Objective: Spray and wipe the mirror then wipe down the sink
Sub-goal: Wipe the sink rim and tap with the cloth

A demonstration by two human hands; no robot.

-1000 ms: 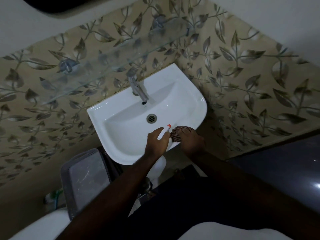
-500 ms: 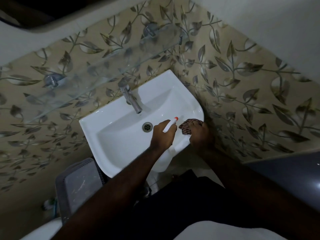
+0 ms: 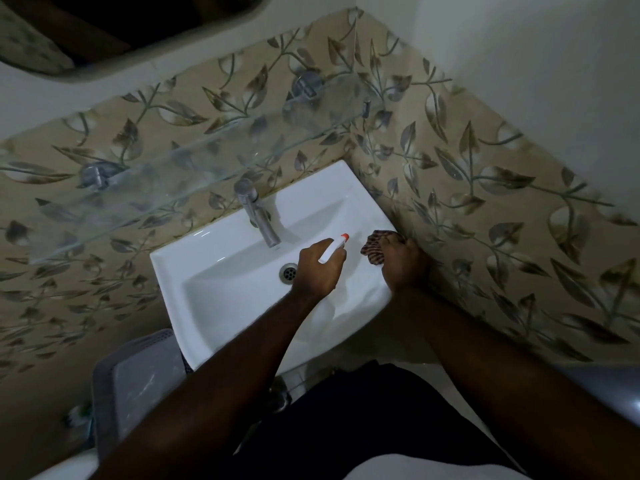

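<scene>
A white sink (image 3: 221, 289) hangs on the leaf-patterned wall, with a metal tap (image 3: 258, 216) at its back and a drain (image 3: 288, 272) in the basin. My left hand (image 3: 317, 268) hovers over the basin, closed around a white spray bottle (image 3: 333, 249) whose orange-tipped nozzle points up and to the right. My right hand (image 3: 405, 265) presses a dark patterned cloth (image 3: 374, 245) against the sink's right rim, next to the wall. The mirror (image 3: 104, 26) shows only as a dark strip at the top left.
A glass shelf (image 3: 180, 178) on metal brackets juts out above the tap. A grey plastic basket (image 3: 135, 386) stands on the floor left of the sink. A white curved fixture (image 3: 65, 467) shows at the bottom left. The tiled side wall (image 3: 485, 188) meets the sink's right edge.
My right hand has slid the cloth from the front rim along the right rim toward the wall. My left hand and the bottle followed, further back over the basin. The view tilted up.
</scene>
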